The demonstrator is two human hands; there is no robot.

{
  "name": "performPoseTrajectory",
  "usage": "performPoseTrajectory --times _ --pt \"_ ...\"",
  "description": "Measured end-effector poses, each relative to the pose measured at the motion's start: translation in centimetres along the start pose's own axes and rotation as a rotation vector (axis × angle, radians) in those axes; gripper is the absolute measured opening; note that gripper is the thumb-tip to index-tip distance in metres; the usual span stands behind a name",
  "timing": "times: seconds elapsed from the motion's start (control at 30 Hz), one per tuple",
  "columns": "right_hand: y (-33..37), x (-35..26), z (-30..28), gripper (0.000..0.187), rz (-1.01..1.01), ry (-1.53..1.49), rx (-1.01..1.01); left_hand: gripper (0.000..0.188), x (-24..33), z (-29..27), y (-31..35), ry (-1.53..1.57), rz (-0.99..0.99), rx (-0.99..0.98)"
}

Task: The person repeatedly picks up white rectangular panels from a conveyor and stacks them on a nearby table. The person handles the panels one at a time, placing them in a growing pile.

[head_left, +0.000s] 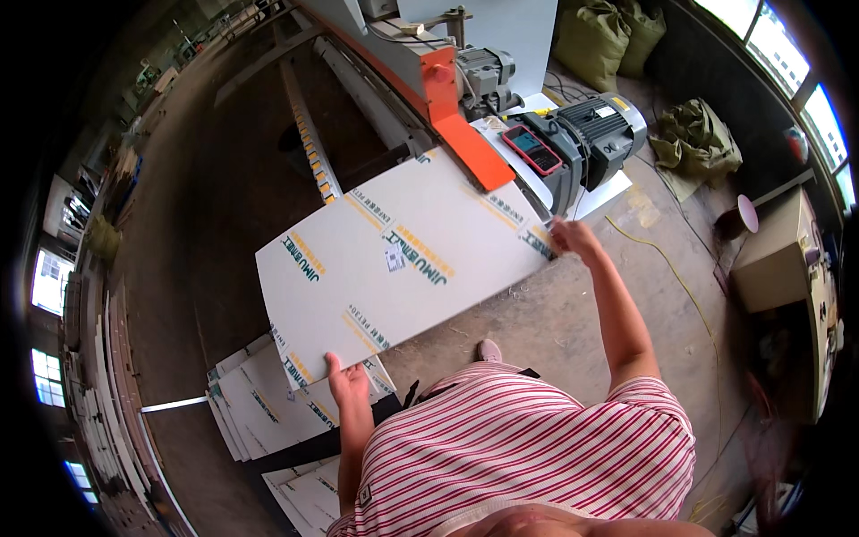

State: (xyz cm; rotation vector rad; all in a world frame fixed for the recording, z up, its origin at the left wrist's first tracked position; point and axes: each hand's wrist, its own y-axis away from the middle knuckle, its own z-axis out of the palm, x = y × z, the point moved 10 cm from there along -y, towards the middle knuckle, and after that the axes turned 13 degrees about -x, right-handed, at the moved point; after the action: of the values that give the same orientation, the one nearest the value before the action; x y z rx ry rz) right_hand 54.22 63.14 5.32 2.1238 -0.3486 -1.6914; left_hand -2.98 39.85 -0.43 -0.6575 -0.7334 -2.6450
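Note:
A large white panel (358, 259), its film printed in green and orange with a small label on it, lies tilted across the space in front of me. My left hand (347, 380) grips its near left edge, thumb on top and the other fingers partly hidden. At the right end my right hand (573, 240) closes on the panel's corner; its fingertips are partly hidden. The far edge meets a machine with an orange guard plate (479, 152), which overhangs the panel there. Whether the machine supports the panel is hidden.
Stacked white panels (277, 394) stand low at the left. Beyond the right hand are a grey electric motor (599, 130) and a phone in a red case (531, 149). A yellow cable (667, 259) crosses the floor. Sacks (595, 40) and a beige cabinet (774, 251) line the right side.

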Motion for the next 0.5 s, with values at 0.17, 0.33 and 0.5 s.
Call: performPoseTrajectory --times 0.17,0.33,0.5 --pt "3.7 1.7 8.5 0.033 -0.012 -0.378 -0.274 0.053 3.2 -4.1 5.4 -0.072 0.095 0.038" --pt "6.2 -0.2 13.5 0.028 -0.143 -0.169 -0.304 0.051 4.0 -10.6 7.9 0.069 0.152 0.067" --pt "11.8 -6.1 20.1 0.024 -0.443 0.198 -0.315 0.040 -0.7 -24.2 6.0 0.192 0.042 0.327"
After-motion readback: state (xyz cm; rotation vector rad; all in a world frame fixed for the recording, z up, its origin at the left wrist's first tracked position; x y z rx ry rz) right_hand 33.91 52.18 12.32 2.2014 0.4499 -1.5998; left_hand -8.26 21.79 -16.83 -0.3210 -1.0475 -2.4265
